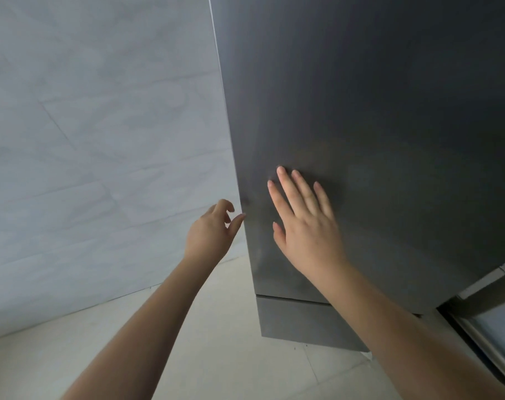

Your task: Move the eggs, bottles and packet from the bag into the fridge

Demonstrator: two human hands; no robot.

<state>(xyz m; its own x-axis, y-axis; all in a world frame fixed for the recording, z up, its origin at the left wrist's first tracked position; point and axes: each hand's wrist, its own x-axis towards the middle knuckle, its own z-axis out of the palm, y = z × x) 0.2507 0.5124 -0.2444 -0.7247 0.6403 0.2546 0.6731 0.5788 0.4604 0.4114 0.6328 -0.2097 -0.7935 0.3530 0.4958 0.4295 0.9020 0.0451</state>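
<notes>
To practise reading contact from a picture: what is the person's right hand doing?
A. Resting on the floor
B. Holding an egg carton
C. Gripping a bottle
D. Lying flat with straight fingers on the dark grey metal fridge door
D: the right hand lies spread, fingers straight, against the dark grey metal fridge door, holding nothing.

The fridge (360,111) stands on the right, with the tiled wall (101,125) to its left and the floor (216,342) below. The right hand (306,223) lies flat on the fridge door; the left hand (212,229) is at the door's left edge.
</notes>
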